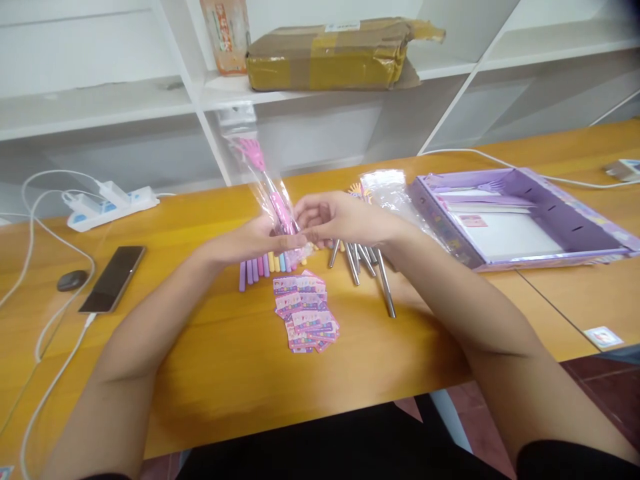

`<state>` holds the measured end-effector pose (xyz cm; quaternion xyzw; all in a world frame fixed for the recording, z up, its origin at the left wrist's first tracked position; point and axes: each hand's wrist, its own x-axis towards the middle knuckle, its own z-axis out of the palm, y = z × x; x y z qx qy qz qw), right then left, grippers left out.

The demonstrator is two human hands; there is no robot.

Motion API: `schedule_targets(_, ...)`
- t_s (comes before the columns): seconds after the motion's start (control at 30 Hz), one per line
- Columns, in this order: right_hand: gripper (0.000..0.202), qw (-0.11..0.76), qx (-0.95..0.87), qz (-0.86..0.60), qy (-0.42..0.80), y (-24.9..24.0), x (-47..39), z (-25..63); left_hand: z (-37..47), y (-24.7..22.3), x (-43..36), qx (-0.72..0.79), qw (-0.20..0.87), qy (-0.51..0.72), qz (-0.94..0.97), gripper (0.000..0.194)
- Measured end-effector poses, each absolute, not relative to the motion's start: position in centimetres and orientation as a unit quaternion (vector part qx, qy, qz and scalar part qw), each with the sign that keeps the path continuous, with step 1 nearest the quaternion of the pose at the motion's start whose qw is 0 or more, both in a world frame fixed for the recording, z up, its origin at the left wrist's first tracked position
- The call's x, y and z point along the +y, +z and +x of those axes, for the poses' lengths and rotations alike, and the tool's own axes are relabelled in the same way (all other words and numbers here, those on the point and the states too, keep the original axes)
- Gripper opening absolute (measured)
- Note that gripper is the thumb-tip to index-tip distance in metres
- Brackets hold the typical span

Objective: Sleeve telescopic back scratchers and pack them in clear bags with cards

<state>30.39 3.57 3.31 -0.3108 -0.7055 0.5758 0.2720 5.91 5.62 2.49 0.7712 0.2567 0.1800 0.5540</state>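
Observation:
A see-through plastic bag (237, 119) with a pink hand-shaped back scratcher (280, 208) inside stands tilted above the table. My left hand (247, 239) is closed around its lower part, thumb across the front. My right hand (343, 219) meets it from the other side, fingers curled and thumb pressed at the bag's lower end. Below the hands lie several pastel handles (257, 268) in a row, in purple, pink, yellow and blue. Nearer to me is a loose pile of pink printed cards (307, 313). Several metal tubes (385, 287) lie under my right wrist.
An open purple box (475, 257) stands at the right, beside more plastic bags (387, 190). At the left are a power strip (113, 208), a phone (113, 279) on a cable and a black mouse (73, 280). A taped carton (327, 57) sits on the shelf behind.

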Motion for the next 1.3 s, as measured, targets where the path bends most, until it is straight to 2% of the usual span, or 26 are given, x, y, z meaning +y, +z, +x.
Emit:
schedule_targets(0.1, 0.036, 0.22, -0.71, -0.279, 0.608, 2.3, 3.3, 29.3, 5.0, 3.2, 6.4, 0.287, 0.547, 0.237, 0.749, 0.051)
schedule_targets(0.2, 0.043, 0.146, -0.731, -0.272, 0.608, 1.6, 2.4, 27.7, 4.2, 4.2, 7.5, 0.308, 0.523, 0.384, 0.696, 0.047)
schedule_targets(0.3, 0.048, 0.063, -0.75, -0.252, 0.608, 0.7, 1.1, 26.1, 3.1, 5.5, 8.0, 0.307, 0.494, 0.441, 0.684, 0.038)
schedule_targets(0.4, 0.046, -0.007, -0.755, -0.209, 0.622, -0.5, -0.2, 24.4, 1.8, 7.1, 7.3, 0.297, 0.493, 0.379, 0.725, 0.033)
schedule_targets(0.53, 0.036, -0.11, -0.75, -0.171, 0.63, -2.1, -1.9, 22.8, 0.7, 9.0, 5.4, 0.311, 0.483, 0.189, 0.797, 0.03)
schedule_targets(0.6, 0.031, -0.149, -0.77, -0.169, 0.597, -2.6, -2.3, 22.4, 0.8, 9.5, 4.6, 0.322, 0.483, 0.122, 0.805, 0.028)
schedule_targets(0.7, 0.031, -0.143, -0.83, -0.18, 0.507, -2.6, -2.0, 22.7, 1.2, 9.8, 4.2, 0.32, 0.471, 0.083, 0.818, 0.023)
schedule_targets(0.83, 0.036, -0.066, -0.895, -0.285, 0.336, -2.3, -0.1, 24.2, 1.4, 9.5, 4.3, 0.307, 0.435, 0.079, 0.843, 0.026)
schedule_targets(0.93, 0.037, -0.064, -0.904, -0.336, 0.255, -2.3, 0.9, 25.2, 1.2, 9.2, 4.4, 0.302, 0.441, 0.094, 0.84, 0.025)
schedule_targets(1.13, 0.027, -0.086, -0.893, -0.353, 0.266, -2.3, 0.6, 25.1, 1.0, 9.1, 4.7, 0.3, 0.461, 0.101, 0.829, 0.029)
schedule_targets(1.3, 0.021, -0.105, -0.875, -0.334, 0.335, -0.9, 0.7, 25.0, 1.2, 9.2, 4.7, 0.327, 0.467, 0.109, 0.814, 0.03)
